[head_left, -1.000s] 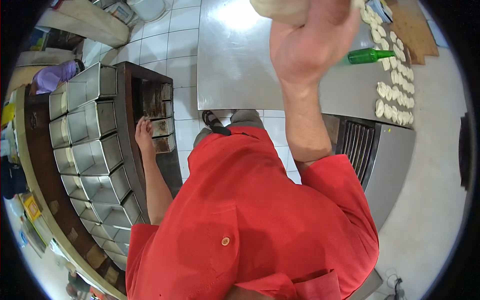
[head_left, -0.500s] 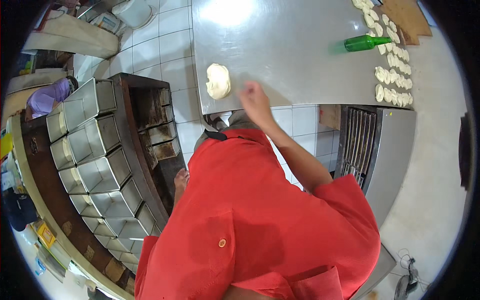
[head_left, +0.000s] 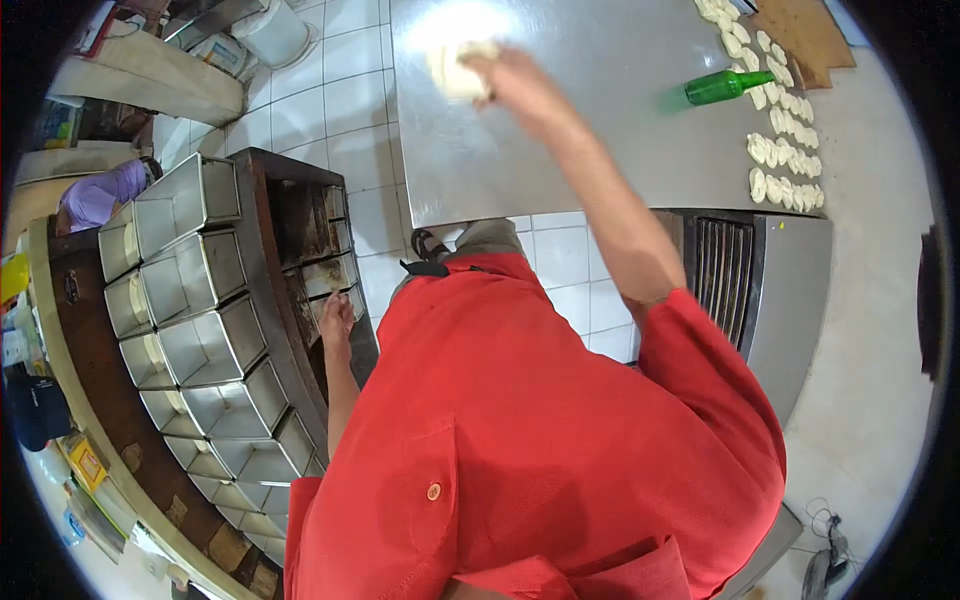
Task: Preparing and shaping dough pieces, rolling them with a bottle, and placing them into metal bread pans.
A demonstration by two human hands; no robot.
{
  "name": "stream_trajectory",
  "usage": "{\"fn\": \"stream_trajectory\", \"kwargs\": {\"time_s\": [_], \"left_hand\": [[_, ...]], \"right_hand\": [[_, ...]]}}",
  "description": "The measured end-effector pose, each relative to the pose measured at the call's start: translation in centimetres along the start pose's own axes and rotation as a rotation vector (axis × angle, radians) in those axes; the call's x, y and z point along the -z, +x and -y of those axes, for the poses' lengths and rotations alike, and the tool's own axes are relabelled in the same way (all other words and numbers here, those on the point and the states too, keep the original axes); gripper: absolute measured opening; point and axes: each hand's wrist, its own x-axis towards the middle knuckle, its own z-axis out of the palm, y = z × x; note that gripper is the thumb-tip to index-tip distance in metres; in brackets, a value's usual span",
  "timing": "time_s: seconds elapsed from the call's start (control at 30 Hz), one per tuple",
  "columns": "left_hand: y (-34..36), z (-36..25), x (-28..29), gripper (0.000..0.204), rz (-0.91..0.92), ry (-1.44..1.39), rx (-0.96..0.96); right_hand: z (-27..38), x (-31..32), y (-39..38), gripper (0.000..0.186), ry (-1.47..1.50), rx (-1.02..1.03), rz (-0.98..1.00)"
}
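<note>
My right hand (head_left: 505, 80) reaches across the steel table (head_left: 585, 165), its fingers closed on a pale dough lump (head_left: 450, 72) in the glare at the upper middle; both are blurred. My left hand (head_left: 337, 318) hangs beside the dark wooden rack (head_left: 262, 210), fingers loosely bent and apart, with no object seen in it. Several shaped dough pieces (head_left: 785, 151) lie in rows along the table's right side, near a green bottle (head_left: 715, 88) lying on its side.
Several metal loaf pans (head_left: 215, 341) stand in rows at left. Beyond them, a person in purple (head_left: 100, 195) bends by a counter. A white bucket (head_left: 272, 40) stands on the tiles. Right, below the table, is a steel unit (head_left: 785, 290) with trays. A brown board (head_left: 800, 45) is upper right.
Since half a second ago my right hand has moved forward onto the dough lump, which is now farther up the table. My left hand has risen along the rack.
</note>
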Motion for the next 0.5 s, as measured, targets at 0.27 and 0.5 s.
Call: {"fn": "stream_trajectory", "kwargs": {"time_s": [0.27,0.5], "left_hand": [[1.8,7.0,3.9,0.050,0.018,0.193,0.271],[2.7,8.1,8.4,0.039,0.288,-0.338,0.521]], "right_hand": [[0.0,-2.4,-5.6,0.047,-0.809,1.025,-0.915],[-6.9,-3.1,-10.7,0.047,-1.156,0.462,-0.150]]}}
